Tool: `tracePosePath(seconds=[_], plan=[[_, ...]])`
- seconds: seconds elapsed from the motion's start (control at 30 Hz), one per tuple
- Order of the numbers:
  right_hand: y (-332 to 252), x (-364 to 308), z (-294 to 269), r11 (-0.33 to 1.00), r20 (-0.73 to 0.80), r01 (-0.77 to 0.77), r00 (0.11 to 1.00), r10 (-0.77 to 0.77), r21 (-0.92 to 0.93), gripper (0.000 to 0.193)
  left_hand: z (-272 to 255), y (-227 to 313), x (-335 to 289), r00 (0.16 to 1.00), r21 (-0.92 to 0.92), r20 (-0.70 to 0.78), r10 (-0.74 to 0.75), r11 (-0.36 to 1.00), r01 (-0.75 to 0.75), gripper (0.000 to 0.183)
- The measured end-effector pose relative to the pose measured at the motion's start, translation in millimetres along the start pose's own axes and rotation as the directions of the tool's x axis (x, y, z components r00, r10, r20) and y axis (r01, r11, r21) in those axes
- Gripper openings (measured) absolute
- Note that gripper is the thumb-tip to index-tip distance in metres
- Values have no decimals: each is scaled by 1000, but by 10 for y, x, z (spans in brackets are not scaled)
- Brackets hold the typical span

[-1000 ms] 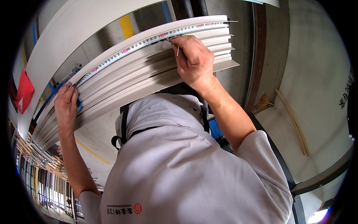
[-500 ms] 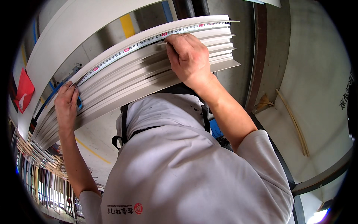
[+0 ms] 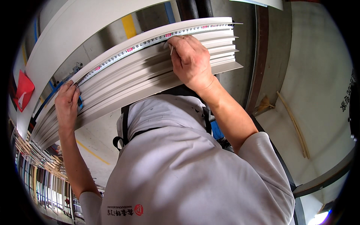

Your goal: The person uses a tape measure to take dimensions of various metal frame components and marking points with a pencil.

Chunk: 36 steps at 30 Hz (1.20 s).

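A long pale ribbed profile [image 3: 150,71] lies across in front of me, its cut end at the right. Along its far edge runs the metal blade of a tape measure [image 3: 120,56], its tip at that end. My left hand [image 3: 66,107] is closed around the tape measure's case, of which a bit of blue shows beside the fingers. My right hand [image 3: 192,62] rests on the profile just below the blade. Pinched in its fingers is a thin pale stick [image 3: 172,49], perhaps a pencil; most of it is hidden.
Another broad pale strip [image 3: 63,32] curves past beyond the profile. A red piece [image 3: 24,90] hangs at the far left. Many long bars [image 3: 48,187] stand racked at the lower left. Thin wooden sticks [image 3: 294,125] lean at the right, near a dark post [image 3: 258,56].
The thin stick in my right hand has swung from pointing left to nearly upright against the fingers. The hand has shifted very slightly; my left hand has stayed put.
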State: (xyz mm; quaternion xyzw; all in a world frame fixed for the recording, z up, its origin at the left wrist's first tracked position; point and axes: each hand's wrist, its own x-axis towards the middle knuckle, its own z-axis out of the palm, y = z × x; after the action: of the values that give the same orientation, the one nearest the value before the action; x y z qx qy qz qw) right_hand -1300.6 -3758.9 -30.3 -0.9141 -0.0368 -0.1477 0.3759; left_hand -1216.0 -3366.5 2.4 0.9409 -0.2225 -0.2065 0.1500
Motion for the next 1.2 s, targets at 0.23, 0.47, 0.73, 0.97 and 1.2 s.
tracePosePath(seconds=[0.23, 0.47, 0.73, 0.97, 1.2], plan=[[4, -23, 6, 1000, 6, 8, 1000, -8, 6, 26, -2, 19, -1, 1000, 0, -1, -4, 1000, 4, 20], [-5, -18, 0, 1000, 4, 11, 1000, -11, 4, 27, 4, 15, -2, 1000, -4, -6, 2, 1000, -2, 20], [-6, -39, -5, 1000, 15, 4, 1000, -4, 9, 30, 1, 15, -5, 1000, -10, -13, 2, 1000, -2, 20], [0, -55, 2, 1000, 9, -5, 1000, 5, 1, 30, 15, 1, -3, 1000, 0, -6, -9, 1000, 9, 21], [1, -49, 2, 1000, 2, 14, 1000, -14, -21, 30, 26, -31, -18, 1000, 4, -8, -3, 1000, 3, 22]])
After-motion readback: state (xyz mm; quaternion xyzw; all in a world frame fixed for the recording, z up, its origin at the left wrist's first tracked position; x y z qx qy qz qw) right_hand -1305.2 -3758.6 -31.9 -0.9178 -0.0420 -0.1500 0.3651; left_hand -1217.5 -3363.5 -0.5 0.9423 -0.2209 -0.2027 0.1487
